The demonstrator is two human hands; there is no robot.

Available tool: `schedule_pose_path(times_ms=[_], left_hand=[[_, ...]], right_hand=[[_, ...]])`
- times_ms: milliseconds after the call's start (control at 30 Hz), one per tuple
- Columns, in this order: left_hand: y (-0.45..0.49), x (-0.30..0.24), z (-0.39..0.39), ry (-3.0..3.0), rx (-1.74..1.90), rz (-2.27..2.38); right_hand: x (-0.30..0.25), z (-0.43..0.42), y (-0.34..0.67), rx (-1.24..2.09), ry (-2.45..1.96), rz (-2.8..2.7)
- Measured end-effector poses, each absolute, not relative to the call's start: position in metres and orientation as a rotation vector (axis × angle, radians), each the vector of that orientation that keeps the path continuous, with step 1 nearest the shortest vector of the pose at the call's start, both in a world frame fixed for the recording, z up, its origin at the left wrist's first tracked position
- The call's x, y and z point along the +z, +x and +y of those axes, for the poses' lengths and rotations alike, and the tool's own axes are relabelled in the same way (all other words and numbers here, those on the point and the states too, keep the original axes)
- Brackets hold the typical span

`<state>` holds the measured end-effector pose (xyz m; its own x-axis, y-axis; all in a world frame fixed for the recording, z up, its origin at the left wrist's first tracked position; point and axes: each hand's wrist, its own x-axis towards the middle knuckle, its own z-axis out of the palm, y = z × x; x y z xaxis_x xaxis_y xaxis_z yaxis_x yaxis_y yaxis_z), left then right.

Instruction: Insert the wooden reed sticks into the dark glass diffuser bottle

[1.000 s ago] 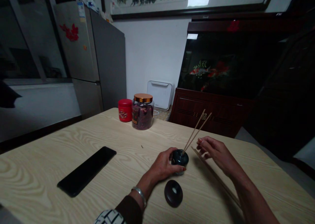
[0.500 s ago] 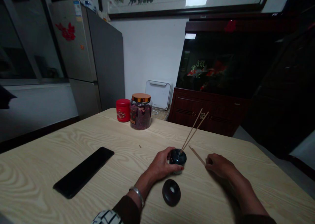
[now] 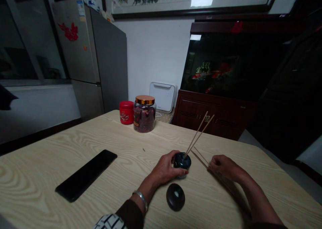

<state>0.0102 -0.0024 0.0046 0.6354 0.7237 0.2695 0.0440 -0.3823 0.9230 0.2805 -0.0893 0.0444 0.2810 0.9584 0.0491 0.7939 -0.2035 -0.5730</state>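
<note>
A small dark glass diffuser bottle [image 3: 182,162] stands on the table, with my left hand [image 3: 164,168] wrapped round its left side. Two thin reed sticks [image 3: 200,135] rise from its mouth, leaning up to the right. To the right of the bottle, my right hand [image 3: 223,167] pinches another thin stick [image 3: 201,154], which points up-left towards the bottle and is apart from it. A darker line lies just below that stick; I cannot tell whether it is a shadow or a second stick. In front of the bottle lies a dark round cap [image 3: 175,197] with a pale centre.
A black phone-like slab [image 3: 87,176] lies on the wooden table [image 3: 105,209] at left. At the back stand a red canister [image 3: 126,113] and a copper-lidded jar [image 3: 144,116] of dried flowers. A tiny brown fragment [image 3: 143,149] lies mid-table. Beyond are a fridge and fish tank.
My right hand has lifted slightly with its stick, and the dark line below now shows apart from it. My left hand keeps its grip on the bottle.
</note>
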Motion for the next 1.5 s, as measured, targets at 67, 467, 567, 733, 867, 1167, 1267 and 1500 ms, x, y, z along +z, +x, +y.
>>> schedule_pose_path(times_ms=[67,467,567,733,867,1167,1267,1500], left_hand=[[0.01,0.006,-0.003,1.833,0.827,0.622],[0.011,0.004,-0.003,1.85,0.83,0.608],[0.01,0.004,-0.003,1.852,0.825,0.623],[0.009,0.006,-0.004,1.835,0.827,0.624],[0.008,0.007,-0.004,1.829,0.838,0.619],[0.01,0.007,-0.004,1.85,0.853,0.614],[0.009,0.007,-0.004,1.855,0.85,0.615],[0.01,0.006,-0.004,1.84,0.848,0.62]], right_hand=[[0.061,-0.095,0.28,0.586,-1.921,-1.569],[0.145,-0.117,0.218,0.274,-1.075,-0.852],[0.138,-0.11,0.202,0.219,-1.11,-0.931],[0.124,-0.1,0.188,0.203,-1.171,-1.058],[0.117,-0.095,0.182,0.225,-1.194,-1.107],[0.086,-0.078,0.179,0.452,-1.341,-1.288],[0.084,-0.077,0.18,0.511,-1.409,-1.357],[0.097,-0.09,0.225,0.66,-1.684,-1.583]])
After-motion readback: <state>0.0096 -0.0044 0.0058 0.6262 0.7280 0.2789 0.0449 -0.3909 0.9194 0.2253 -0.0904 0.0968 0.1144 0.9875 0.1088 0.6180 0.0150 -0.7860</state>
